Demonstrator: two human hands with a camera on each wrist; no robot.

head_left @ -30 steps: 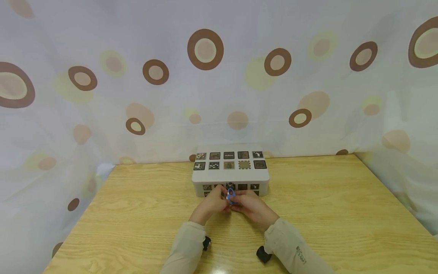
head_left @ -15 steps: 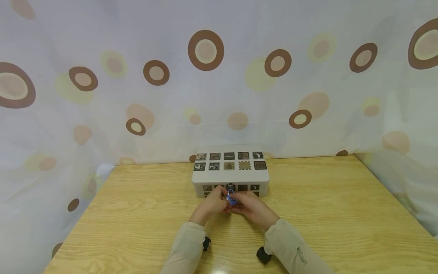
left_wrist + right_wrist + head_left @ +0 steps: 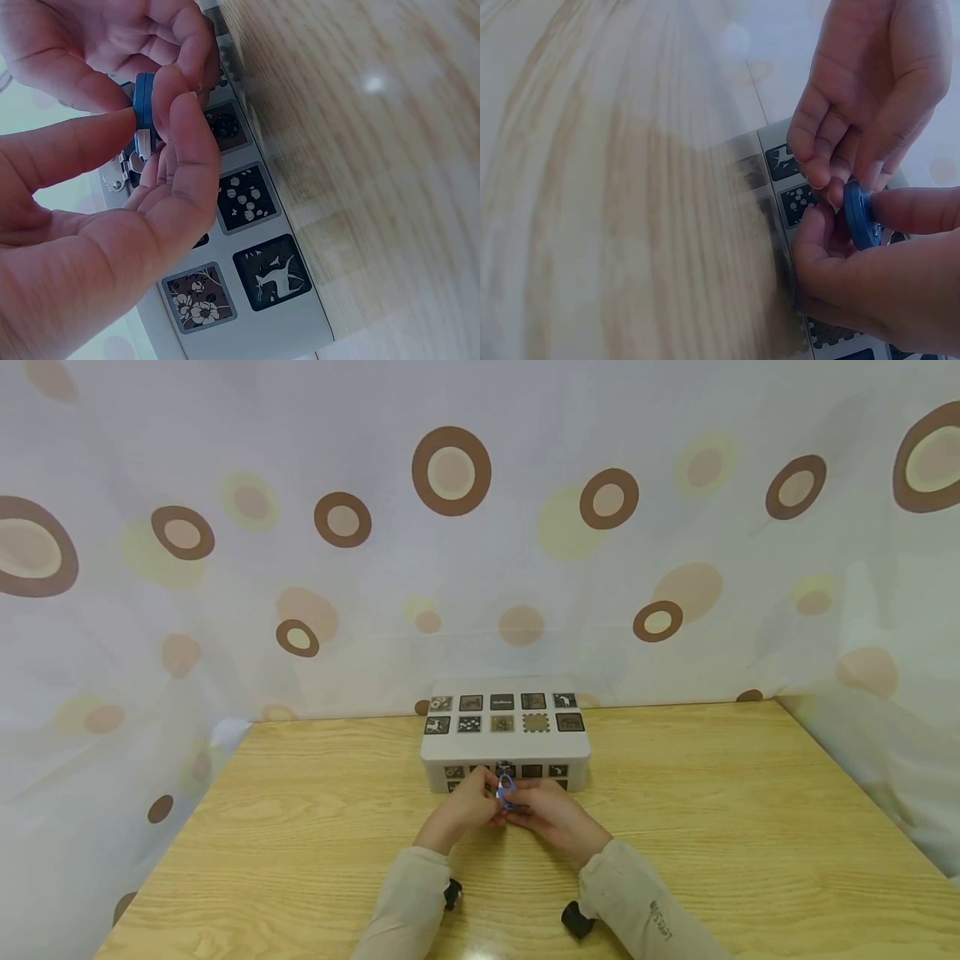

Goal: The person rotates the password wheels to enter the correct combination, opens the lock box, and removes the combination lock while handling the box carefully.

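A small blue padlock is held up between both hands, just in front of the box's front face. My left hand pinches it from the left; in the left wrist view, thumb and fingertips meet on the padlock's blue edge. From the other side my right hand grips it, its thumb pressed on the flat face of the padlock in the right wrist view. Behind the fingers stands a white box with dark picture squares. A metal latch sits at its front middle, partly hidden.
The box's lid is down, and its back is near the dotted curtain. Wooden table extends to both sides of the box and in front of it. Black wrist mounts sit under the sleeves.
The padlock has tipped and turned slightly between the fingers, its face showing more half a second ago than now. Right fingers have shifted a little on it; left hand and box stay put.
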